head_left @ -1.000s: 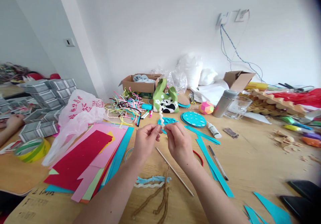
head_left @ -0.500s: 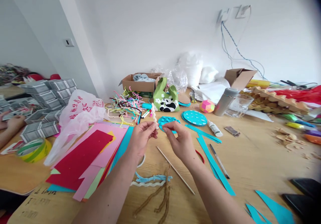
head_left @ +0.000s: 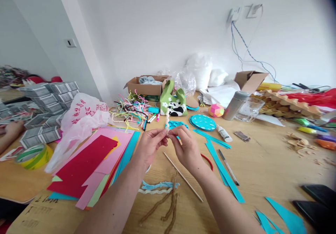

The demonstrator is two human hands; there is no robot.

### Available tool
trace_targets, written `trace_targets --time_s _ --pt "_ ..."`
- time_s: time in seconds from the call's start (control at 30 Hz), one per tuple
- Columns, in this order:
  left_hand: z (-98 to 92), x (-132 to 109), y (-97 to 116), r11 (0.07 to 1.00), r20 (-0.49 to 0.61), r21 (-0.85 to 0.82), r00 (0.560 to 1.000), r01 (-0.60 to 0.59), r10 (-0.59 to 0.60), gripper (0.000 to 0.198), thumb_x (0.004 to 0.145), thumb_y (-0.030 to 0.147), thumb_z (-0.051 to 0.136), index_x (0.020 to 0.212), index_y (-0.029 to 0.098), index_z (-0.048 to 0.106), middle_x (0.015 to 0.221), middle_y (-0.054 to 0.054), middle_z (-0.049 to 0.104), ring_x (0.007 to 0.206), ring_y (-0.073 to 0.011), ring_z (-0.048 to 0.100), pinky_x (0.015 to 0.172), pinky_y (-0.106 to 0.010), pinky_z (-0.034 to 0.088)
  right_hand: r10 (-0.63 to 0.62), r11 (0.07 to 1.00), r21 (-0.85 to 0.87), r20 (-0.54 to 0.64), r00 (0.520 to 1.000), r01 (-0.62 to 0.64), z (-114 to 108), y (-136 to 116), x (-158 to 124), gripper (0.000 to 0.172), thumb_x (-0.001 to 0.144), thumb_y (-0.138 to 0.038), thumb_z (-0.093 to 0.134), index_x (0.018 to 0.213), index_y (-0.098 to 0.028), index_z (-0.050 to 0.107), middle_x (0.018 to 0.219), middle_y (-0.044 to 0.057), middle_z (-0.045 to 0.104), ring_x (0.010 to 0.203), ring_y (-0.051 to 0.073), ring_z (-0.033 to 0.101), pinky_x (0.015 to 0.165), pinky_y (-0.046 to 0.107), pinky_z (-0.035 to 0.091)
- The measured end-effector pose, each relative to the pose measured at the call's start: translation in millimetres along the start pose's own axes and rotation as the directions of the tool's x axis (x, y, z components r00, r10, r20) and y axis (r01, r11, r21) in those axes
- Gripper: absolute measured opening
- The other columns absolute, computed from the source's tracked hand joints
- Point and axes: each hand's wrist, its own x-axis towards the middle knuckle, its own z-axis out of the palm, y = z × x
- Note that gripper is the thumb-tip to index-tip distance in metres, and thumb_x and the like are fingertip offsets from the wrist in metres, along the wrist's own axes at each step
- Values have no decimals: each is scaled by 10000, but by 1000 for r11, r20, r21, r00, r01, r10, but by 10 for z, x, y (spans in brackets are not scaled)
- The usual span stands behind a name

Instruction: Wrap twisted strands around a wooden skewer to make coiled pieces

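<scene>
My left hand [head_left: 150, 147] and my right hand [head_left: 185, 147] meet above the wooden table [head_left: 262, 164], fingertips pinched together on a white curly pipe cleaner [head_left: 167, 120] that stands upright between them. A thin wooden stick [head_left: 183, 176] lies on the table just below my hands. Blue, white and brown pipe cleaners [head_left: 160, 195] lie nearer to me. Behind my hands lies a turquoise cut paper shape [head_left: 176, 124].
Sheets of coloured paper [head_left: 91, 164] lie at the left, with a tape roll [head_left: 34, 155] and grey boxes [head_left: 47, 111]. Another person's hand [head_left: 10, 130] is at the far left. Turquoise strips [head_left: 220, 164], a pen [head_left: 229, 167], glue tube [head_left: 223, 134], bottle [head_left: 235, 105] and panda bag [head_left: 173, 104] lie beyond.
The pipe cleaner has swung from leaning left half a second ago back to upright, and my hands have drawn closer together around its lower end.
</scene>
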Motion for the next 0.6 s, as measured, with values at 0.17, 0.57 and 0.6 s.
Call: trace_targets --time_s 0.17,0.57,0.6 --pt "18 -13 -7 999 -9 -6 999 49 -49 205 650 316 791 687 131 709 668 -23 650 554 -71 524 561 -213 411 -37 996 -85 -34 999 34 -1 17 -7 125 931 -132 429 901 -198 531 867 72 551 817 189 533 717 312 460" --pt "5 -40 36 979 12 198 999 -42 41 215 674 324 755 673 118 695 613 -19 626 566 -90 506 564 -226 381 -143 977 -150 83 986 154 -48 13 21 135 931 -102 407 875 -168 511 805 74 530 736 181 479 646 309 419" --pt "8 -42 41 974 9 219 999 -54 53 217 673 324 755 668 117 692 605 -16 620 561 -91 500 556 -226 376 -157 973 -159 91 983 170 -51 16 19 129 929 -100 415 879 -165 515 804 75 531 735 182 478 644 311 418"
